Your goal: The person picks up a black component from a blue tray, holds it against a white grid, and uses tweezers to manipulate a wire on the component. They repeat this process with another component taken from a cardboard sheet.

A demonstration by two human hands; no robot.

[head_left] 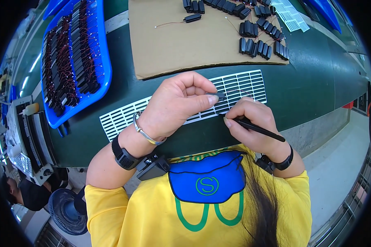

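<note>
Over a white slotted grid strip [245, 84], my left hand [173, 99] pinches a small black block-shaped part [221, 96] between thumb and fingers. Thin wires trail from it toward the right. My right hand [253, 121] is closed round black tweezers [261, 128], held like a pen. Their tip points left, just below the part; whether it touches anything is too small to tell. The strip lies on the green tabletop [305, 78], partly covered by both hands.
Beyond the strip lies a cardboard sheet [173, 49] bearing several black parts [248, 29] with thin wires. A blue tray [107, 70] of similar wired parts is at the left. More white grid strips [290, 16] lie far right. A fan [66, 210] stands lower left, near another person [33, 193].
</note>
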